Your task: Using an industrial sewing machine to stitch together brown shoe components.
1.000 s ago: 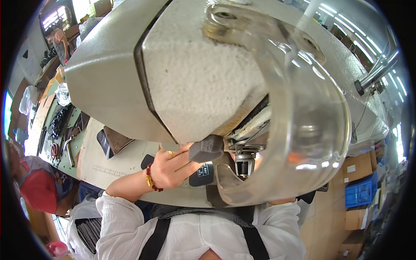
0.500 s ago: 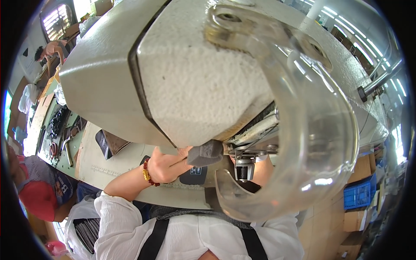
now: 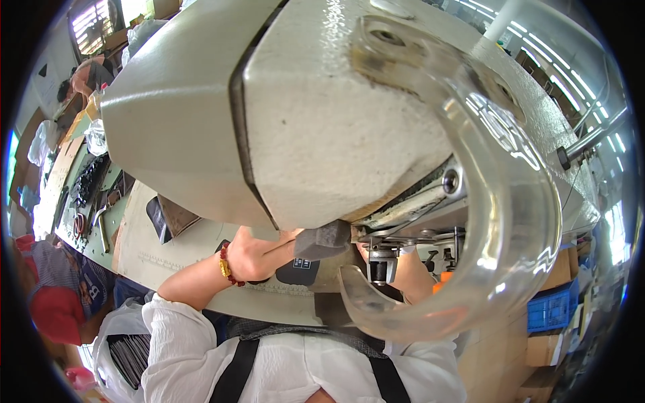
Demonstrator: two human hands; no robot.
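Observation:
The pale head of a sewing machine (image 3: pixel 336 141) fills the middle of the view. My left hand (image 3: pixel 250 256), with a red and gold bead bracelet at the wrist, is under its lower left edge. A grey block (image 3: pixel 324 242) and the machine cover its fingertips, so what they hold is hidden. My right hand is mostly hidden; its forearm (image 3: pixel 411 277) shows behind the presser foot (image 3: pixel 381 269) and the clear curved guard (image 3: pixel 531 221). Between my arms, a dark piece with a pale printed patch (image 3: pixel 295 272) lies near a dark brown piece (image 3: pixel 332 307) at the table's front edge.
A folded brown and black piece (image 3: pixel 176 218) lies on the pale table (image 3: pixel 151 238) at left. Beyond are scissors (image 3: pixel 79 226) and a hammer (image 3: pixel 103 228). A person in a red cap (image 3: pixel 59 312) sits at left. A blue crate (image 3: pixel 552 307) stands at right.
The view has shifted slightly, so the machine sits further right in the picture. More of my right forearm and an orange part behind the guard now show. My left hand stays nearly in place.

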